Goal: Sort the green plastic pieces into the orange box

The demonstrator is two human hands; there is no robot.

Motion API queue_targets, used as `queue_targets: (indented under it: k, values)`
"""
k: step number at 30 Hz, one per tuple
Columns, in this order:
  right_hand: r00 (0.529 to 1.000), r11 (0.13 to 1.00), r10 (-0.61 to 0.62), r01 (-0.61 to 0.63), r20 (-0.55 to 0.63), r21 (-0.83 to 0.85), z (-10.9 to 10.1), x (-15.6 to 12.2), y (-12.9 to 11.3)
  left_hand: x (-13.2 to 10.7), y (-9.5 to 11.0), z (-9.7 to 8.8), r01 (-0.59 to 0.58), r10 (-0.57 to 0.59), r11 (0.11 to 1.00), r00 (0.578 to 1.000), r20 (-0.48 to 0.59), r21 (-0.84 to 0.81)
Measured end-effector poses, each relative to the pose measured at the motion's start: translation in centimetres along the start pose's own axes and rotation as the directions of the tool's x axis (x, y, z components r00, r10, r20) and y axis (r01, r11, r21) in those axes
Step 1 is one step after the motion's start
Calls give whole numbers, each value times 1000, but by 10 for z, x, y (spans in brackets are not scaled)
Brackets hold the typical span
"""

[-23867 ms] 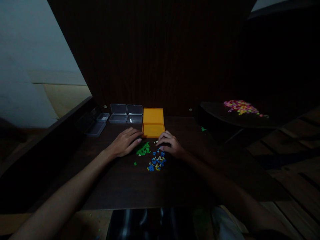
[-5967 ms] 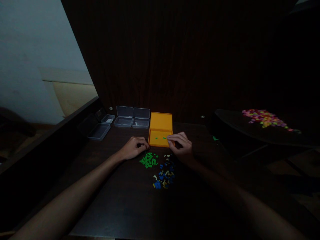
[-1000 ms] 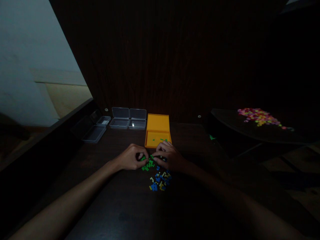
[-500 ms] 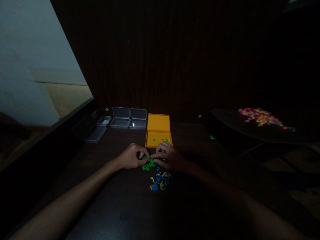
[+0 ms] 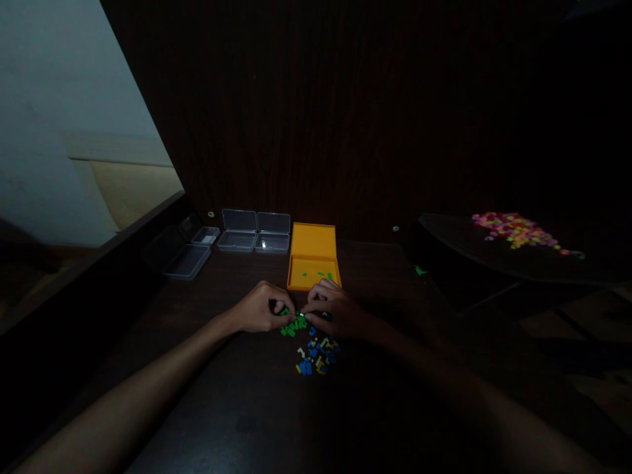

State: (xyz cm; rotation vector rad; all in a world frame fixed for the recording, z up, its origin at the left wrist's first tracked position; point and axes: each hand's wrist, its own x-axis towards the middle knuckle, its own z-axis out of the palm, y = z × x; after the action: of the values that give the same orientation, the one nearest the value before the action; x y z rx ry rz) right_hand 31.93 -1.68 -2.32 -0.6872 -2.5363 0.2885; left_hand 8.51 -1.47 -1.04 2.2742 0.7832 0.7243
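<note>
My left hand (image 5: 264, 308) is closed, thumb and index finger pinched over a pile of small green plastic pieces (image 5: 292, 327); whatever is between its fingertips is too small to make out. Facing it from the other side, my right hand (image 5: 336, 312) pinches a small pale piece (image 5: 301, 315) at its fingertips. Just nearer to me lies a mixed pile of blue, yellow and cream plastic pieces (image 5: 316, 355), some partly in the right hand's shadow. Beyond the hands, an open yellow box (image 5: 313, 240) holds a few green pieces (image 5: 329, 276).
Open clear plastic cases (image 5: 237, 241) stand along the back panel, with another open case (image 5: 190, 262) and a smaller one at the left wall. On a dark surface at the right lies a heap of pink, red and yellow bits (image 5: 518, 230). A green scrap (image 5: 420, 270) lies near it.
The fingertips have drawn slightly apart, my right hand moving a little right. A pale piece now shows at its fingertips. The piles and box look the same.
</note>
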Motion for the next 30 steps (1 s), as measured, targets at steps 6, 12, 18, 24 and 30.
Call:
queue_targets:
  k: [6, 12, 18, 24, 30]
  values:
    - [1000, 1000, -7, 7, 0, 10, 0, 0, -1, -1, 5, -2, -55, 55, 998, 998, -7, -13]
    - [999, 998, -8, 10, -40, 55, 3, -1, 2, -2, 12, 3, -105, 103, 993, 994, 41, 61]
    - [996, 998, -20, 26, -81, 66, 4, -1, 3, -3, 9, 5, -120, 118, 987, 993, 24, 106]
    - [990, 998, -44, 51, -132, 45, 6, -1, 6, -4, 9, 6, -144, 141, 985, 989, 39, 92]
    - [983, 997, -49, 57, -176, 42, 8, -1, 7, -4, 10, 6, -158, 156, 980, 987, 28, 121]
